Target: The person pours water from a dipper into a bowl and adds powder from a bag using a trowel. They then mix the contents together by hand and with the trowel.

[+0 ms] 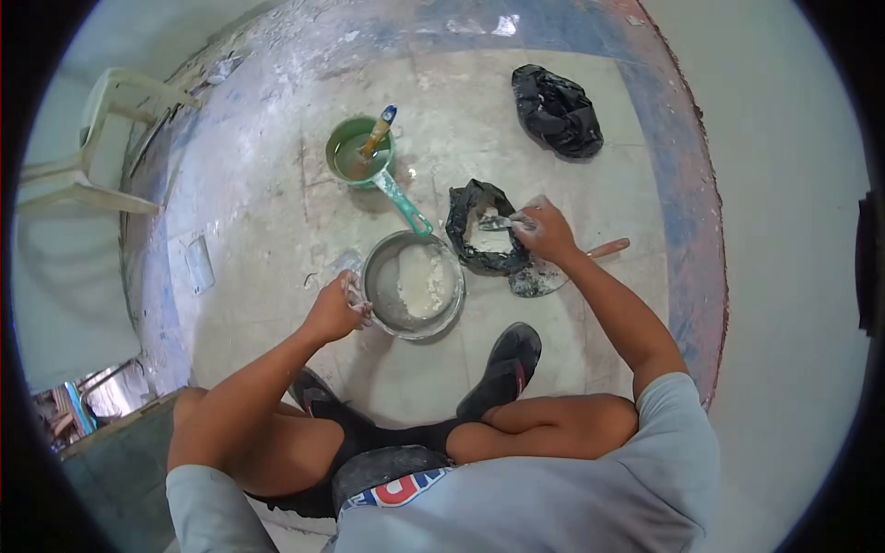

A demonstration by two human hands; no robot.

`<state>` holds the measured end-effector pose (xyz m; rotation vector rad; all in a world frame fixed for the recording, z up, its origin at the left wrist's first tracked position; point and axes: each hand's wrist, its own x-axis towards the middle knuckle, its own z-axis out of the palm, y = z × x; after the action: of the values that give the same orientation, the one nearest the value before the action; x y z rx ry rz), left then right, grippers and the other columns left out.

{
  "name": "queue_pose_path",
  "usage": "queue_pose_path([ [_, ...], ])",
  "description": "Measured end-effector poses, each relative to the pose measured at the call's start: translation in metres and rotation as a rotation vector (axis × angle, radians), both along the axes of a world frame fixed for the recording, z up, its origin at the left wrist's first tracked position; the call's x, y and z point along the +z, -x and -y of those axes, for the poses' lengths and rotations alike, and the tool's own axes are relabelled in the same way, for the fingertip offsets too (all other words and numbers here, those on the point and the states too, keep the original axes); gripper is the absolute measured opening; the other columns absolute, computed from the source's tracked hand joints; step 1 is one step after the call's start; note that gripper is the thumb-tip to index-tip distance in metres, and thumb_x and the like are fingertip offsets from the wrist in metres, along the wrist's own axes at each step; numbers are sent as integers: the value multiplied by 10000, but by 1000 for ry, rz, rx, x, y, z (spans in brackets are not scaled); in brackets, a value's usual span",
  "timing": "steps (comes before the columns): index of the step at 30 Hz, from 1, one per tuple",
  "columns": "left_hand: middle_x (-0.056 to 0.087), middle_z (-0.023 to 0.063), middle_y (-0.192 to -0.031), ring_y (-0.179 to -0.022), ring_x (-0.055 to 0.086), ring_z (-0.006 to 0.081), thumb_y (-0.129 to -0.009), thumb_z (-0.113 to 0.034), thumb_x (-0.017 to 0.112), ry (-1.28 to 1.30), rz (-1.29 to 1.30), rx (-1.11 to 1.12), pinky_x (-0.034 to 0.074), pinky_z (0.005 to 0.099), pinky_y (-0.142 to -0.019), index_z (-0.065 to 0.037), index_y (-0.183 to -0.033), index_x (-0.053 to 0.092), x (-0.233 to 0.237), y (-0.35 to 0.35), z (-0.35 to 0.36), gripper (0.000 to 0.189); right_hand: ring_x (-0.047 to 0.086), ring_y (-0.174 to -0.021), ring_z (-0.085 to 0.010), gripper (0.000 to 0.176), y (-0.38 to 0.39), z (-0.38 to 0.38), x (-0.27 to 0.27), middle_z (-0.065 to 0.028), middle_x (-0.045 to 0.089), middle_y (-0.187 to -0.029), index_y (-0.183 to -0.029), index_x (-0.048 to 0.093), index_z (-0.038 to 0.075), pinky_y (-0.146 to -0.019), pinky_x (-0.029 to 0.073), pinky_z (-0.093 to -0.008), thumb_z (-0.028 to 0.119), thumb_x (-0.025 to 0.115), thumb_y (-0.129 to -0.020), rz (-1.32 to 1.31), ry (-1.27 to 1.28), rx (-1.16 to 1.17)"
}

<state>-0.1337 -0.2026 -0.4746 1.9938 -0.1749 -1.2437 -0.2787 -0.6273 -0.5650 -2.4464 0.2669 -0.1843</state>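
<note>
My right hand [546, 230], dusted white, is closed around a small putty knife [495, 223]. Its blade is inside the mouth of a black plastic bag [461, 214] holding white powder [490, 241]. To the left, the curled, powder-coated fingers of my left hand [339, 309] are at the left rim of a round metal bowl [379, 315] and appear to grip it. A heap of white powder [422, 281] lies in the bowl, over greyish material. Partly under the bag and my right forearm is a flat tool with a wooden handle [608, 248] and a smeared blade [535, 282].
A green long-handled dipper [336, 152] holds liquid and a paintbrush [380, 131]. Another black plastic bag [558, 111] lies farther back. A plastic chair [92, 189] stands at left. Walls border the stained tile floor [267, 240]. My feet flank the space before the bowl.
</note>
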Motion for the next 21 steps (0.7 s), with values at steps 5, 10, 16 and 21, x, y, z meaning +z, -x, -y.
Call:
queue_pose_path([
  [5,712,149,-827,-707,759,218,-938,33,681,-1,-36,29,620,340,-593,28,-1261,460,-1,1,-1,391,650,-959,-338,192,-15,-22,3,-124,611,-1031,-977,768,150,-822,541,-435,231,758,-803,-50,-62,-22],
  [10,711,152,-824,-714,761,224,-946,38,666,-13,-20,5,620,343,-595,37,-1266,453,5,0,2,385,657,-949,-341,184,-11,-18,8,-133,613,-1032,-972,768,134,-819,543,-439,207,757,-804,27,-68,11],
  [16,711,204,-872,-800,756,327,-860,-70,773,-51,416,-243,588,417,-700,4,-1118,534,-2,-2,-5,360,661,-893,-362,204,10,-2,36,-156,645,-956,-998,763,85,-782,535,-435,164,747,-810,20,-50,42],
  [21,711,250,-930,-904,721,420,-818,-108,789,-72,85,-24,569,458,-795,22,-1153,526,0,-2,0,446,669,-838,-340,206,20,-12,79,-156,667,-900,-1003,760,54,-745,526,-412,106,749,-803,-25,-50,67],
])
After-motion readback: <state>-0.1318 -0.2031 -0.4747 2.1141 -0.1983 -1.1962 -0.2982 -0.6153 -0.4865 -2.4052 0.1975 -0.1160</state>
